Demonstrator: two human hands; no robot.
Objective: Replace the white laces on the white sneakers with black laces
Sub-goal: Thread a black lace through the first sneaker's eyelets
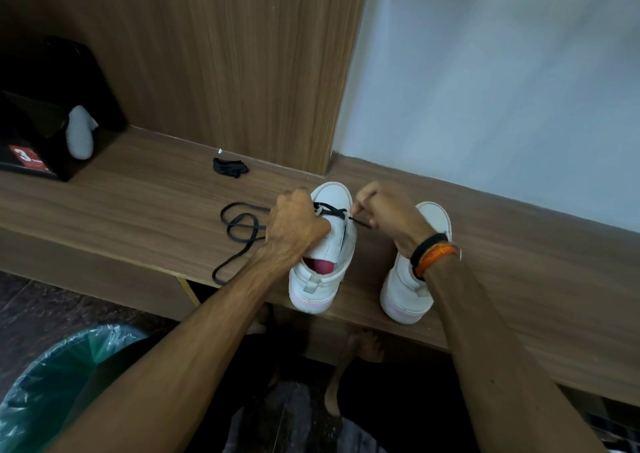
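Pinching black lace (pixel 329 209) tip, right hand (pixel 388 215) fingers, left hand (pixel 294 227) fingers curled gripping sneaker (pixel 325 244)

head view | worn on head | looks forward-down | close over wooden bench (pixel 145 210)

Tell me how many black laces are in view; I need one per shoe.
2. One black lace is being threaded into the left sneaker, its slack looping on the wooden shelf. The other, a bundled black lace, lies farther back by the wooden panel. None other visible.
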